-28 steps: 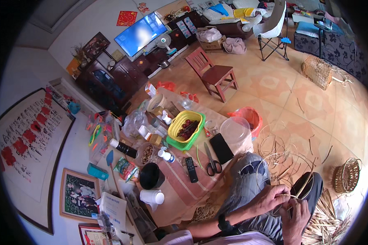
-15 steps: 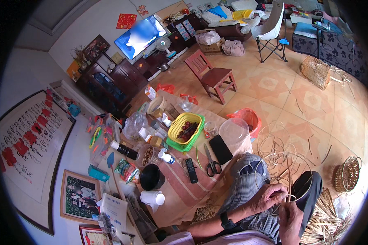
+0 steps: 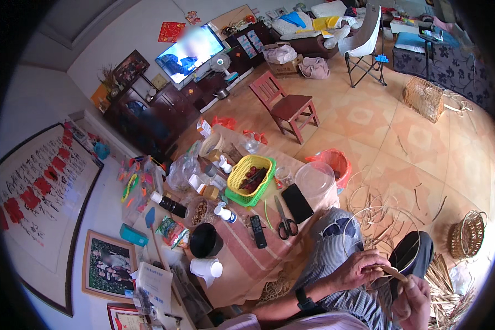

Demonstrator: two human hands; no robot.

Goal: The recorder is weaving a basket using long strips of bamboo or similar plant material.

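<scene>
Over my lap, my left hand [image 3: 362,268] is closed, its fingertips pinching a flat tan cane strip [image 3: 394,273] near a thin round cane hoop. The hoop [image 3: 344,235] rises in front of my knees. My right hand [image 3: 414,301] grips the other end of the strip between thumb and fingers, a little apart from the left and lower. More thin canes curve loosely beyond the hoop. Which part of the hoop lies inside my left fingers is hidden.
On the table to my left lie scissors [image 3: 287,226], a black phone [image 3: 297,202], a remote control [image 3: 257,231] and a yellow basket [image 3: 249,175] with dark red fruit. A woven basket [image 3: 467,235] and a heap of dry strips [image 3: 440,291] are at my right. Cane scraps litter the tiled floor.
My right hand has moved to the right, away from my left hand, and the flat strip now shows stretched between them. The left hand has barely shifted.
</scene>
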